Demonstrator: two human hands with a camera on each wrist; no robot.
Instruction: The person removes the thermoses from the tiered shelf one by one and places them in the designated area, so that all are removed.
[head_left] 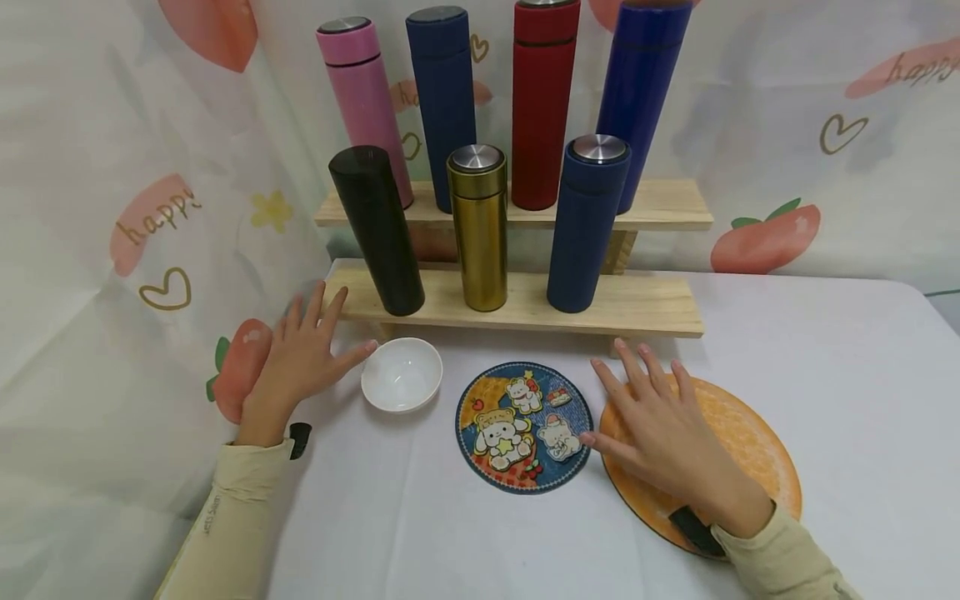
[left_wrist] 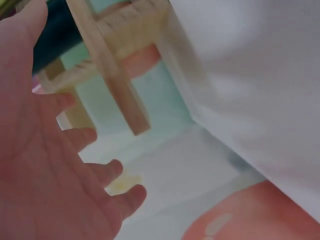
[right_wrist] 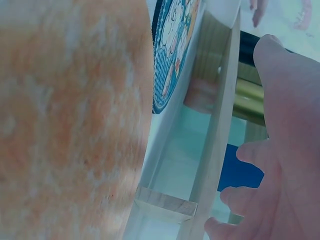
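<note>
My left hand (head_left: 300, 358) is spread with nothing in it, beside the left end of the lower wooden shelf (head_left: 652, 308). Its thumb reaches to the rim of a small white bowl (head_left: 403, 377); whether they touch I cannot tell. Above an orange round mat (head_left: 750, 433), my right hand (head_left: 667, 429) has its fingers spread and holds nothing. Its thumb tip is by the edge of a blue round mat with cartoon bears (head_left: 523, 427). On the lower shelf stand a black bottle (head_left: 378, 233), a gold bottle (head_left: 480, 233) and a blue bottle (head_left: 587, 229).
The upper shelf (head_left: 675, 204) carries a pink bottle (head_left: 369, 108), a navy bottle (head_left: 444, 108), a red bottle (head_left: 543, 104) and a royal blue bottle (head_left: 645, 92). A printed cloth (head_left: 795, 158) hangs behind and at left. White cloth (head_left: 450, 542) covers the table.
</note>
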